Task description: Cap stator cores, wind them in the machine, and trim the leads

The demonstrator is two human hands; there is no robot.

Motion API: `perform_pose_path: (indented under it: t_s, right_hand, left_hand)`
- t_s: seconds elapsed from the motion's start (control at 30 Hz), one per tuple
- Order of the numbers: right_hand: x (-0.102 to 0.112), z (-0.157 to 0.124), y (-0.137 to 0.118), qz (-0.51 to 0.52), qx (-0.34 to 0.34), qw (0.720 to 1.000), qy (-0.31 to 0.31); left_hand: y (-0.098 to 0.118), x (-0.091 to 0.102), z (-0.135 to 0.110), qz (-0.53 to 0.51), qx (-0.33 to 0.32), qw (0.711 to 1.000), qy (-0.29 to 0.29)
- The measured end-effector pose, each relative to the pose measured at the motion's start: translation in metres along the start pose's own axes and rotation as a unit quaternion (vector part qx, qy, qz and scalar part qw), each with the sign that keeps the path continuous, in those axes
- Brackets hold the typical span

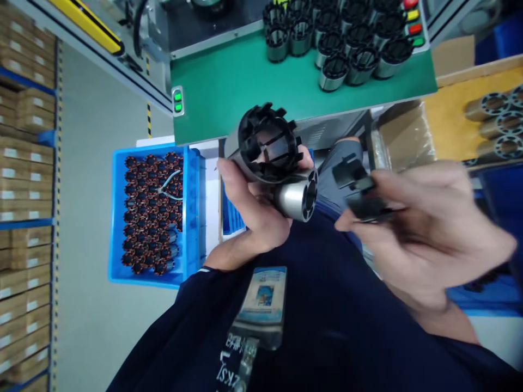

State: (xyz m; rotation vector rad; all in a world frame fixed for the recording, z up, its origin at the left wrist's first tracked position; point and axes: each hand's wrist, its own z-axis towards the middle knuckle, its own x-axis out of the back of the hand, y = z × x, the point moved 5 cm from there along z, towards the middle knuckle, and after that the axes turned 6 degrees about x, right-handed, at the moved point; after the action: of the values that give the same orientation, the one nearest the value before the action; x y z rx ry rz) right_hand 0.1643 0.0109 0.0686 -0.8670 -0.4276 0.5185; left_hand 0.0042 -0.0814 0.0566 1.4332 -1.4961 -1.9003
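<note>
In my left hand [261,218] are two metal cylinders, held close together. The upper one is a motor stator core [233,146] with a black slotted plastic insulator [267,142] on its facing end. Below it lies a bare silver stator core [291,200], its slotted end turned to the right. My right hand [425,228], a little blurred, pinches a black plastic insulator piece [362,190] between thumb and fingers. That piece is apart from the cores, to their right. Parts of both cores are hidden by my left fingers.
Several cores with black insulators [333,73] stand on the green bench [220,92]. At left, a blue crate [188,218] holds several wound stators and pliers [163,189]. Bare cores [506,122] lie on a yellow surface [445,117] at right. Shelved boxes [24,179] line the far left.
</note>
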Motion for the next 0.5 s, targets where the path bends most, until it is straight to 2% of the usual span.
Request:
perform_pose_path:
  t_s: [0.1, 0.2, 0.3, 0.37, 0.43, 0.5]
  right_hand:
    - [-0.029, -0.002, 0.007, 0.009, 0.107, 0.994, 0.020]
    - [-0.054, 0.002, 0.016, 0.046, 0.139, 0.989, 0.005]
    - [-0.070, 0.008, 0.021, 0.061, 0.148, 0.987, -0.010]
    - [-0.082, 0.014, 0.025, 0.078, 0.119, 0.989, -0.051]
    - [-0.098, 0.019, 0.028, 0.099, 0.094, 0.984, -0.113]
    - [-0.113, 0.023, 0.028, 0.130, 0.092, 0.976, -0.148]
  left_hand:
    - [0.007, 0.004, -0.003, -0.005, -0.075, 0.993, 0.091]
    - [0.014, 0.013, -0.004, -0.022, -0.142, 0.977, 0.155]
    - [0.021, 0.024, 0.001, -0.033, -0.190, 0.965, 0.175]
    - [0.026, 0.033, 0.008, -0.025, -0.212, 0.958, 0.193]
    - [0.033, 0.045, 0.013, -0.025, -0.271, 0.938, 0.217]
    - [0.040, 0.057, 0.014, -0.033, -0.329, 0.918, 0.218]
